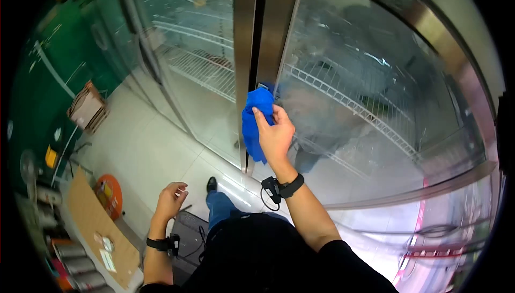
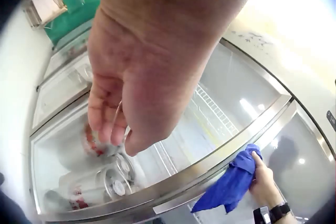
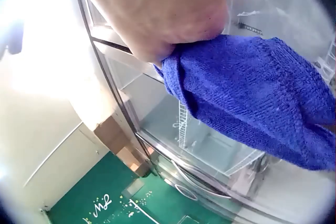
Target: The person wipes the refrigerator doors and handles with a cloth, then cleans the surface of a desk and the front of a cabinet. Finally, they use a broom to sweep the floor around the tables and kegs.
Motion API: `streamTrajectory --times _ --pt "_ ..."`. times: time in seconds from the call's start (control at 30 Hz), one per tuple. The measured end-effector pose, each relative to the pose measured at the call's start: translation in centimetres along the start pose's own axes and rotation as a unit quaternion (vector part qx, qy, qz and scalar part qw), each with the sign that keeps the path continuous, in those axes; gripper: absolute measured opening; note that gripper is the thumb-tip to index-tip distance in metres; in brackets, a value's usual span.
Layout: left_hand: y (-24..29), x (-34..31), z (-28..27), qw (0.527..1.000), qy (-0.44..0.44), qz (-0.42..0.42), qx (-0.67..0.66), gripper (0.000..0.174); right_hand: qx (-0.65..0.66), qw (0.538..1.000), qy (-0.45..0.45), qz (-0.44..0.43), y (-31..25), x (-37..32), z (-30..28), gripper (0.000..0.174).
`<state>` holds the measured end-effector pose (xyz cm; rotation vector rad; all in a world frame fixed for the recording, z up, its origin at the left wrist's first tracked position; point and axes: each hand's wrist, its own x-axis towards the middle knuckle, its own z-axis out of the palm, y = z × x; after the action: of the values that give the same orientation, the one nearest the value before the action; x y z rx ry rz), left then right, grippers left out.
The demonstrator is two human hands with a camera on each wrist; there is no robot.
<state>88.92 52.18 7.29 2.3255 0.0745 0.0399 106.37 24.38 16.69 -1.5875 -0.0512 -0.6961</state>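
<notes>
The right hand pinches a blue cloth against the metal door frame between two glass doors. In the right wrist view the cloth hangs in folds from the hand, whose fingertips are hidden. The left wrist view shows the cloth at the frame's edge, with the right hand on it. Away from the glass, low on the left, the left hand hangs with loosely curled fingers and holds nothing.
White wire shelves stand behind the glass. Left of the body is a wooden tabletop, with an orange round object beside it. Cardboard stands by the green wall. Metal containers show through the glass.
</notes>
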Motion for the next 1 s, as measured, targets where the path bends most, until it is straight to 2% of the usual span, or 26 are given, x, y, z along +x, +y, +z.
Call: streamTrajectory --times 0.07,0.2,0.27,0.33,0.37,0.4,0.47,0.5,0.57,0.6,0.67,0.7,0.77,0.8,0.87,0.9,0.97,1.0 --pt "-1.2 5.5 -2.5 0.997 -0.058 0.042 0.031 0.019 0.010 0.998 0.013 0.064 0.8 0.0 0.7 0.032" --pt "-5.3 17.1 -7.4 0.979 -0.134 0.137 0.064 0.017 0.030 0.988 0.134 0.071 2.4 -1.4 3.2 0.030" --pt "-7.2 21.8 -9.3 0.961 -0.207 0.161 0.085 0.017 -0.022 0.972 0.202 0.115 3.5 -3.4 5.0 0.027" --pt "-8.3 24.9 -10.0 0.947 -0.239 0.178 0.118 0.016 -0.081 0.973 0.216 0.018 5.9 -4.5 5.7 0.023" --pt "-9.1 26.3 -10.3 0.938 -0.259 0.195 0.123 0.016 -0.094 0.967 0.234 0.045 7.0 -5.5 6.2 0.025" --pt "-10.0 27.3 -10.2 0.933 -0.283 0.190 0.120 0.015 -0.101 0.960 0.257 0.046 8.4 -6.4 5.9 0.025" --pt "-12.3 28.7 -10.4 0.919 -0.315 0.200 0.124 0.015 -0.254 0.937 0.239 -0.016 11.4 -8.6 5.3 0.028" --pt "-13.5 29.3 -9.9 0.917 -0.330 0.190 0.116 0.014 -0.260 0.931 0.257 -0.016 13.1 -9.4 5.4 0.028" --pt "-15.2 30.4 -9.2 0.908 -0.354 0.194 0.117 0.014 -0.280 0.912 0.295 0.050 15.6 -10.9 6.3 0.021" --pt "-15.7 30.6 -9.1 0.895 -0.374 0.209 0.125 0.013 -0.281 0.905 0.314 0.057 15.5 -11.3 6.9 0.021" --pt "-16.4 31.5 -9.6 0.873 -0.405 0.233 0.138 0.013 -0.204 0.911 0.336 0.124 15.2 -11.2 7.4 0.028" --pt "-17.2 32.0 -9.6 0.873 -0.414 0.216 0.141 0.013 -0.178 0.915 0.355 0.075 13.7 -10.2 8.0 0.027" --pt "-17.8 32.6 -10.6 0.864 -0.439 0.193 0.155 0.013 -0.180 0.910 0.374 0.010 7.3 -5.3 8.4 0.026" --pt "-18.1 32.9 -11.0 0.856 -0.450 0.192 0.165 0.013 -0.161 0.899 0.406 0.005 4.8 -3.1 8.8 0.024" --pt "-19.0 34.0 -11.3 0.856 -0.453 0.175 0.179 0.013 -0.179 0.888 0.419 -0.055 5.5 -3.3 9.2 0.024" --pt "-19.3 34.4 -10.6 0.853 -0.455 0.182 0.179 0.013 -0.183 0.885 0.424 -0.059 8.3 -4.2 9.4 0.024" --pt "-20.0 35.2 -11.4 0.845 -0.484 0.149 0.174 0.014 -0.157 0.816 0.556 0.014 16.5 -7.9 11.3 0.030" --pt "-20.6 35.8 -11.3 0.841 -0.485 0.162 0.178 0.014 -0.156 0.809 0.567 0.008 18.5 -8.3 11.5 0.030"
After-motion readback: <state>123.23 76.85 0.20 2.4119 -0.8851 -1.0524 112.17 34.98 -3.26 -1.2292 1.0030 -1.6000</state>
